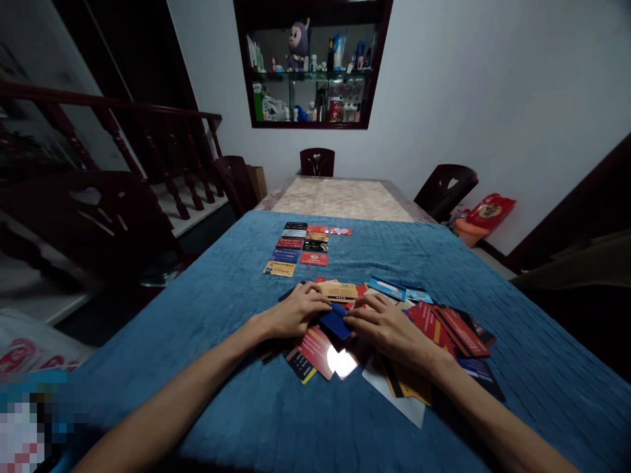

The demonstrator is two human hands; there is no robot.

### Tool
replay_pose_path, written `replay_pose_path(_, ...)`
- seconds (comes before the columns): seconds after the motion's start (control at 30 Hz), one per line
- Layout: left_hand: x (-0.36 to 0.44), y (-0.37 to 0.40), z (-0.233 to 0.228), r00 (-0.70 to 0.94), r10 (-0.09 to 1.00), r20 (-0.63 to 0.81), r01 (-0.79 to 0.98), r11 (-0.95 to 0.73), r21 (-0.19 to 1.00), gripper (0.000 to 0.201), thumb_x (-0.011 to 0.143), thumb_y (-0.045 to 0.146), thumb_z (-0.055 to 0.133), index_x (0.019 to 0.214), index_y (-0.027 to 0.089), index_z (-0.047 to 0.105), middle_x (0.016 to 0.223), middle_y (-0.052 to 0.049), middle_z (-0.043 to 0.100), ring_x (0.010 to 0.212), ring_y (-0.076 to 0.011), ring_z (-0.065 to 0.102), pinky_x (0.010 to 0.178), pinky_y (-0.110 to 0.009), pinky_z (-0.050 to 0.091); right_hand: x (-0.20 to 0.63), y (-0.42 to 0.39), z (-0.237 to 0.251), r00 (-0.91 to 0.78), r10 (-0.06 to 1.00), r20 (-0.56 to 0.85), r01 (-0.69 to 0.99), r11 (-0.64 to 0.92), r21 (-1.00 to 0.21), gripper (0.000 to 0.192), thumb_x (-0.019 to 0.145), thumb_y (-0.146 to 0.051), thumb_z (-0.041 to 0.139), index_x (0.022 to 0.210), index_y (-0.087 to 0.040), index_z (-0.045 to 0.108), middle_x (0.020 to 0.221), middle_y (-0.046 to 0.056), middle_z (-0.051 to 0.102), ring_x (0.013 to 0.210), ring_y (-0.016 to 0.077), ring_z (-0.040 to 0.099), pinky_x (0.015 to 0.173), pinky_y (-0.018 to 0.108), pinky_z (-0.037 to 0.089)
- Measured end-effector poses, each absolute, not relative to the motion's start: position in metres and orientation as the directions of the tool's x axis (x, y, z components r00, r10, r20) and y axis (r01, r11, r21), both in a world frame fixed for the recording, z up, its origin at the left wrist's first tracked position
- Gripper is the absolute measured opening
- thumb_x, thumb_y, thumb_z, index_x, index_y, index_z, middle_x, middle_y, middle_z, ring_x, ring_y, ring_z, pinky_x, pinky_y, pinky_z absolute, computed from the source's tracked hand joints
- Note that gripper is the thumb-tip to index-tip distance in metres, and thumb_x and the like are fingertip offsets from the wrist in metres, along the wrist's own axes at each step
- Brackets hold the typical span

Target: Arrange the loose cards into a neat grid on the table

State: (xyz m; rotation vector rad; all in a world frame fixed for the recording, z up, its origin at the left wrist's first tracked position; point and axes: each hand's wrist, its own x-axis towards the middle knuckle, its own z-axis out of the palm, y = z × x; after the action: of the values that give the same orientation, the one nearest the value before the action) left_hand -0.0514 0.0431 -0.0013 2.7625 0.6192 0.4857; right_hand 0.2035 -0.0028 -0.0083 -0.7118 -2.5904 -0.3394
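A loose heap of flat cards in red, gold, black and blue lies under and around both my hands. A dark blue card (336, 324) sits between them in the heap. My left hand (294, 311) rests palm down on the heap's left side, fingers stretched toward the blue card's upper left edge. At the card's right edge, the bent fingers of my right hand (384, 323) are closed on it; its thumb is hard to see. A red card (317, 349) with light glare beside it lies below the blue one. Farther off, several cards (302, 244) lie in overlapping rows.
A blue cloth (221, 289) covers the near table, with a patterned cover (340, 197) beyond. Light blue cards (388, 288) and red cards (462, 331) spread to the right. Dark chairs (446, 187) stand around the table, a railing at left.
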Motion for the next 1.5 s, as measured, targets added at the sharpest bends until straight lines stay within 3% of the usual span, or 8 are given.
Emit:
replay_pose_path(0.23, -0.05, 0.035, 0.006, 0.837, 0.431, 0.339, 0.342, -0.894, 0.29, 0.039, 0.08, 0.008, 0.048, 0.112, 0.019, 0.067, 0.109, -0.01, 0.066, 0.109, -0.0259, 0.05, 0.098, -0.044, 0.042, 0.2, -0.007, -0.009, -0.758, 0.267, 0.595, 0.475, 0.851, 0.224, 0.025, 0.099, -0.016, 0.045, 0.111, -0.019, 0.067, 0.098, 0.007, 0.074, 0.095, 0.0191, 0.061, 0.081, 0.037, 0.05)
replay_pose_path(0.4, -0.042, 0.027, 0.004, 0.819, 0.375, 0.435, 0.276, -0.921, 0.275, 0.041, 0.069, 0.011, 0.054, 0.107, 0.019, 0.067, 0.1, -0.009, 0.066, 0.101, -0.0267, 0.054, 0.094, -0.046, 0.045, 0.198, -0.008, -0.011, -0.729, 0.256, 0.634, 0.487, 0.846, 0.218, 0.032, 0.099, -0.014, 0.042, 0.119, -0.024, 0.065, 0.099, 0.006, 0.074, 0.099, 0.0193, 0.062, 0.087, 0.041, 0.05)
replay_pose_path(0.57, -0.036, 0.027, -0.003, 0.753, 0.35, 0.558, 0.271, -0.937, 0.222, 0.024, 0.085, 0.013, 0.051, 0.1, 0.018, 0.069, 0.087, -0.009, 0.067, 0.093, -0.0235, 0.056, 0.089, -0.044, 0.048, 0.192, -0.01, -0.006, -0.673, 0.294, 0.678, 0.55, 0.812, 0.194, 0.028, 0.098, -0.017, 0.046, 0.116, -0.025, 0.066, 0.097, 0.004, 0.074, 0.097, 0.0189, 0.062, 0.09, 0.041, 0.047)
replay_pose_path(0.73, -0.038, 0.031, -0.001, 0.595, 0.511, 0.621, 0.28, -0.855, 0.436, 0.02, 0.091, 0.021, 0.054, 0.097, 0.019, 0.074, 0.085, -0.007, 0.07, 0.086, -0.0203, 0.057, 0.081, -0.038, 0.051, 0.195, -0.007, -0.004, -0.522, 0.371, 0.768, 0.665, 0.741, 0.093, 0.022, 0.096, -0.022, 0.053, 0.113, -0.02, 0.066, 0.097, 0.007, 0.073, 0.096, 0.022, 0.059, 0.085, 0.04, 0.044)
replay_pose_path(0.9, -0.037, 0.032, -0.002, 0.468, 0.658, 0.59, 0.231, -0.735, 0.637, 0.014, 0.083, 0.02, 0.062, 0.082, 0.019, 0.076, 0.078, -0.005, 0.07, 0.081, -0.0187, 0.059, 0.076, -0.034, 0.051, 0.199, 0.0, -0.011, -0.475, 0.508, 0.719, 0.721, 0.693, -0.014, 0.022, 0.096, -0.026, 0.051, 0.113, -0.021, 0.065, 0.098, 0.008, 0.072, 0.097, 0.024, 0.057, 0.085, 0.042, 0.042)
replay_pose_path(1.03, -0.035, 0.032, -0.003, 0.42, 0.746, 0.517, 0.199, -0.632, 0.749, 0.013, 0.08, 0.024, 0.064, 0.074, 0.019, 0.074, 0.075, -0.004, 0.068, 0.08, -0.0182, 0.059, 0.074, -0.031, 0.051, 0.195, 0.003, -0.018, -0.475, 0.535, 0.699, 0.709, 0.703, -0.056, 0.023, 0.095, -0.029, 0.053, 0.113, -0.019, 0.063, 0.1, 0.009, 0.071, 0.099, 0.025, 0.055, 0.087, 0.043, 0.041)
replay_pose_path(1.27, -0.035, 0.036, -0.007, 0.386, 0.794, 0.47, 0.145, -0.555, 0.819, 0.012, 0.078, 0.025, 0.069, 0.082, 0.017, 0.077, 0.078, -0.005, 0.07, 0.08, -0.0177, 0.06, 0.076, -0.03, 0.049, 0.187, 0.007, -0.027, -0.439, 0.596, 0.672, 0.692, 0.701, -0.17, 0.019, 0.095, -0.021, 0.049, 0.108, -0.02, 0.064, 0.092, 0.009, 0.068, 0.092, 0.0226, 0.057, 0.081, 0.038, 0.043)
replay_pose_path(1.5, -0.038, 0.039, -0.006, 0.351, 0.822, 0.448, 0.191, -0.531, 0.826, 0.011, 0.076, 0.021, 0.068, 0.079, 0.014, 0.075, 0.075, -0.004, 0.066, 0.073, -0.0147, 0.059, 0.07, -0.026, 0.048, 0.187, 0.008, -0.027, -0.38, 0.571, 0.728, 0.666, 0.715, -0.213, 0.017, 0.093, -0.014, 0.05, 0.099, -0.022, 0.064, 0.084, 0.005, 0.068, 0.087, 0.0222, 0.056, 0.077, 0.037, 0.043)
